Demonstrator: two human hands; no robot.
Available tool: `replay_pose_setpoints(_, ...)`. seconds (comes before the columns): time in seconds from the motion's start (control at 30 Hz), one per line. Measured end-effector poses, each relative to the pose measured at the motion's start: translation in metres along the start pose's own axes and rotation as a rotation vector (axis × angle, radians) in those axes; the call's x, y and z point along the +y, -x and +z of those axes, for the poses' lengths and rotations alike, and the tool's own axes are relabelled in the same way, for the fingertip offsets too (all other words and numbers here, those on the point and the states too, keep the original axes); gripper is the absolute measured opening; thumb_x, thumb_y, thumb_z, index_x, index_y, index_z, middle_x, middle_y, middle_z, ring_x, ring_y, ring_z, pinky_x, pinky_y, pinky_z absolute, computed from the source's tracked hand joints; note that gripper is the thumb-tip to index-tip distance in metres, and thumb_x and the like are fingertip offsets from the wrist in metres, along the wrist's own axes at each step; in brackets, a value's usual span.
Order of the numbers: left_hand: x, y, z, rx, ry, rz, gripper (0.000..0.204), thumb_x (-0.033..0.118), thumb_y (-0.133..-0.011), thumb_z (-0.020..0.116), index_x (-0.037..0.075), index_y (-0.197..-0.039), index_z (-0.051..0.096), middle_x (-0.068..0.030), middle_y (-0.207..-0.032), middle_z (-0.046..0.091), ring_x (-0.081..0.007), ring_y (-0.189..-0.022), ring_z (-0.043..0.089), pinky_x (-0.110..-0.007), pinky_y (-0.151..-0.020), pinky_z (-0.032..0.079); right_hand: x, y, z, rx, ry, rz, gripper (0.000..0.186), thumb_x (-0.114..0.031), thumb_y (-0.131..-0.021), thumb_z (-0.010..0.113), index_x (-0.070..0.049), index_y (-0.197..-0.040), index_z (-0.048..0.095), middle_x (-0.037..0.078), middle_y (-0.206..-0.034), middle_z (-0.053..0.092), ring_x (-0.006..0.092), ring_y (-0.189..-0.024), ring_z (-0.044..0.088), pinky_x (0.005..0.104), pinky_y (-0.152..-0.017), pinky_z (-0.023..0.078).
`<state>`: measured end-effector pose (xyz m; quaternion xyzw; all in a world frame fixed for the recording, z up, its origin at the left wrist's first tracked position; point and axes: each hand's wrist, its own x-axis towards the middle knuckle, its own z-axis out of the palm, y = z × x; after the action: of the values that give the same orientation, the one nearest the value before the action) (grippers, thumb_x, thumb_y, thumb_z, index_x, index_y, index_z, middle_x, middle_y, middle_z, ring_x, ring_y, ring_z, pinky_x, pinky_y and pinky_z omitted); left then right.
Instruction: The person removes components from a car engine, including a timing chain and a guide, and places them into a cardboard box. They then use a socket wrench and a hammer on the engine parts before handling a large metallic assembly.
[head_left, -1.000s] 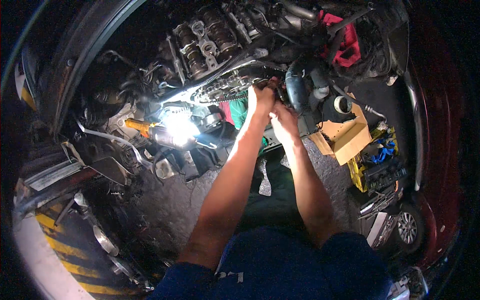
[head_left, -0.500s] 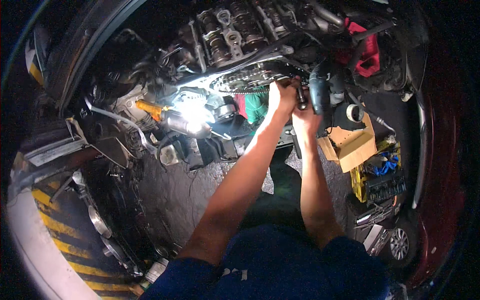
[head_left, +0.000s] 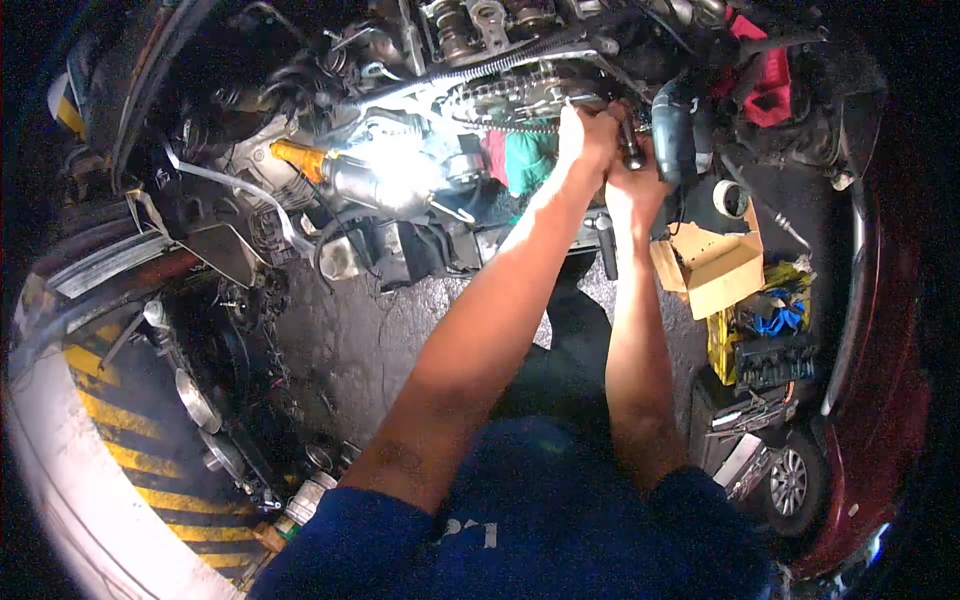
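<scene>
My left hand (head_left: 590, 142) is closed, fingers curled, at the right end of the timing chain (head_left: 515, 126) on the opened engine. What its fingertips grip is hidden. Just right of and below it, my right hand (head_left: 636, 190) is wrapped round a dark metal tool with a rounded end, which looks like a ratchet wrench (head_left: 631, 145). The tool stands between both hands, its upper end by the chain area. Under the chain, left of my hands, lie a green cloth (head_left: 528, 160) and a red cloth (head_left: 496, 152).
A lit work lamp (head_left: 360, 180) with a yellow end glares at left. Right of my hands are a dark cylindrical part (head_left: 678, 130), an open cardboard box (head_left: 715, 275), a tape roll (head_left: 731, 199) and a tool tray (head_left: 775, 360). A red plastic piece (head_left: 765, 80) lies far right.
The view has shifted, so the engine and both hands sit higher and further right in the picture. My hands keep about the same place at the chain and tool.
</scene>
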<state>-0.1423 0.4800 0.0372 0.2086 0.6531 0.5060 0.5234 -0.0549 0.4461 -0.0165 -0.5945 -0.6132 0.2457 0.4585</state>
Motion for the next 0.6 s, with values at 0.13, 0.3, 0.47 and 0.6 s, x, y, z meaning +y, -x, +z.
replay_pose_setpoints(0.13, 0.023, 0.015, 0.026, -0.308, 0.174, -0.267, 0.015, 0.006, -0.087, 0.060, 0.004, -0.100, 0.066, -0.0114, -0.088, 0.068, -0.0238, -0.069, 0.065, -0.037, -0.050, 0.050, 0.072, -0.003, -0.030, -0.420, -1.533, 0.773, 0.013, -0.004, -0.089, 0.055, 0.005, -0.095, 0.062, 0.008, -0.090, 0.064, 0.0189, -0.080, 0.062, 0.0296, -0.072, 0.051)
replay_pose_setpoints(0.3, -0.014, -0.008, -0.012, 0.046, 0.230, 0.108, 0.019, 0.011, -0.078, 0.070, -0.002, -0.092, 0.069, -0.0130, -0.078, 0.069, -0.0250, -0.068, 0.066, -0.037, -0.064, 0.052, -0.040, 0.006, 0.006, -0.127, -0.502, 0.572, 0.025, -0.013, -0.086, 0.066, 0.005, -0.104, 0.063, 0.009, -0.099, 0.066, 0.0150, -0.087, 0.063, 0.0267, -0.072, 0.049)
replay_pose_setpoints(0.47, -0.008, -0.008, 0.004, -0.091, 0.111, -0.050, 0.021, 0.017, -0.087, 0.060, 0.002, -0.101, 0.065, -0.0160, -0.082, 0.067, -0.0271, -0.070, 0.066, -0.042, -0.060, 0.054, 0.030, 0.001, -0.002, -0.158, -0.843, 0.370, 0.023, -0.007, -0.084, 0.066, 0.004, -0.104, 0.063, 0.008, -0.098, 0.065, 0.0120, -0.085, 0.061, 0.0230, -0.070, 0.047)
replay_pose_setpoints(0.6, 0.003, -0.003, -0.002, -0.166, -0.021, -0.204, 0.029, 0.023, -0.094, 0.049, 0.008, -0.115, 0.061, -0.0184, -0.088, 0.066, -0.0297, -0.076, 0.067, -0.048, -0.059, 0.054, 0.024, 0.002, -0.002, -0.331, -0.966, 0.513, 0.021, 0.001, -0.081, 0.066, 0.003, -0.102, 0.062, 0.006, -0.098, 0.062, 0.0093, -0.084, 0.057, 0.0214, -0.069, 0.046)
